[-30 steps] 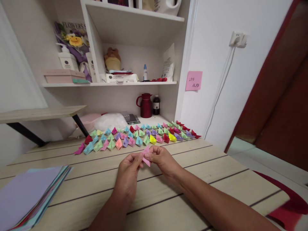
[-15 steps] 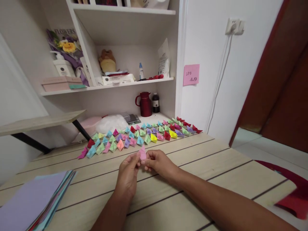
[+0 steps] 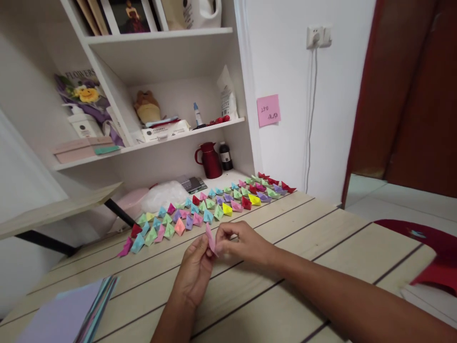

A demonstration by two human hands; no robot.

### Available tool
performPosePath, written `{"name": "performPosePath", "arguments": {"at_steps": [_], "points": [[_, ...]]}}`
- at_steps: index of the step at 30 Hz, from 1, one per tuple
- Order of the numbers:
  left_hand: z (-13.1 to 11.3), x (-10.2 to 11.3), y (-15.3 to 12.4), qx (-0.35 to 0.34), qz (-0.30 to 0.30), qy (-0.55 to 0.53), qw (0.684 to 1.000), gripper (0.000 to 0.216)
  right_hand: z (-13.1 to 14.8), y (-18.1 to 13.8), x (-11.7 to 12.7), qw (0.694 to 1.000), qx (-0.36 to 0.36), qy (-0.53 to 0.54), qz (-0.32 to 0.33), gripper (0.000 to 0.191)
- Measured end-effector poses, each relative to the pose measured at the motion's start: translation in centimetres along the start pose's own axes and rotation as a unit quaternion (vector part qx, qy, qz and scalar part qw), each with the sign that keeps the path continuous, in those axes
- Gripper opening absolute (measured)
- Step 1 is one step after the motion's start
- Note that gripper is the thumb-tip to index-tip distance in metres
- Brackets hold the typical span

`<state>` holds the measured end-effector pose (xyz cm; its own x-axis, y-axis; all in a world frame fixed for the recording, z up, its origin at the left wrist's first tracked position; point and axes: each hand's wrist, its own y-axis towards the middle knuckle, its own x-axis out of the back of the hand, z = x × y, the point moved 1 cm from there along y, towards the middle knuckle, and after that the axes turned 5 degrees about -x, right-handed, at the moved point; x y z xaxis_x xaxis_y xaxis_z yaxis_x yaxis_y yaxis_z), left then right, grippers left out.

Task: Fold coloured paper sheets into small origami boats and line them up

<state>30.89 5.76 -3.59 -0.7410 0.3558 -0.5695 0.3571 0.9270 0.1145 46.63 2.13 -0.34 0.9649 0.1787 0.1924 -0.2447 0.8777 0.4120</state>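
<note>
A small piece of folded pink paper (image 3: pixel 211 239) is held up over the middle of the wooden table. My left hand (image 3: pixel 195 269) pinches it from the left between thumb and fingers. On the paper's right side, the curled fingers and thumb of my right hand (image 3: pixel 243 242) close at its edge; the fingertips are partly hidden. Just beyond both hands stand rows of small folded paper boats (image 3: pixel 179 227) in pink, green, blue, purple, red and yellow.
A stack of coloured paper sheets (image 3: pixel 67 309) lies at the table's front left. A raised wooden shelf (image 3: pixel 60 209) on black legs stands at left. Behind the boats are a plastic bag (image 3: pixel 164 196), a red jug (image 3: pixel 210 162) and a dark bottle (image 3: pixel 225 156). A red stool (image 3: pixel 410 233) is at right.
The pink paper has turned from facing me to a narrower, edge-on tilt. My right hand has shifted slightly along its right side. The camera view has tilted and swung a little right.
</note>
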Motion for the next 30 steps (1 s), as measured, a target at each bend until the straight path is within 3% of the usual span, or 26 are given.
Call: {"name": "performPosePath", "arguments": {"at_steps": [5,10,16,23,30], "points": [[0.2,0.1,0.2,0.02,-0.053,-0.017,0.998,0.013,-0.4,0.4,0.6,0.992,-0.001,0.114,-0.052,0.024],[0.7,-0.3,0.0,0.04,-0.037,0.002,0.999,0.011,-0.4,0.5,0.5,0.98,-0.051,0.185,-0.043,0.025],[0.9,-0.7,-0.4,0.056,0.005,0.014,0.998,0.01,0.0,0.5,0.2,0.975,-0.084,0.198,-0.049,0.026],[0.7,-1.0,-0.6,0.064,-0.01,0.012,0.998,0.013,0.7,0.5,0.4,0.978,-0.086,0.184,-0.054,0.033],[0.8,-1.1,-0.6,0.046,-0.028,0.038,0.998,0.019,-0.5,0.7,0.6,0.984,-0.078,0.148,-0.069,0.017]]}}
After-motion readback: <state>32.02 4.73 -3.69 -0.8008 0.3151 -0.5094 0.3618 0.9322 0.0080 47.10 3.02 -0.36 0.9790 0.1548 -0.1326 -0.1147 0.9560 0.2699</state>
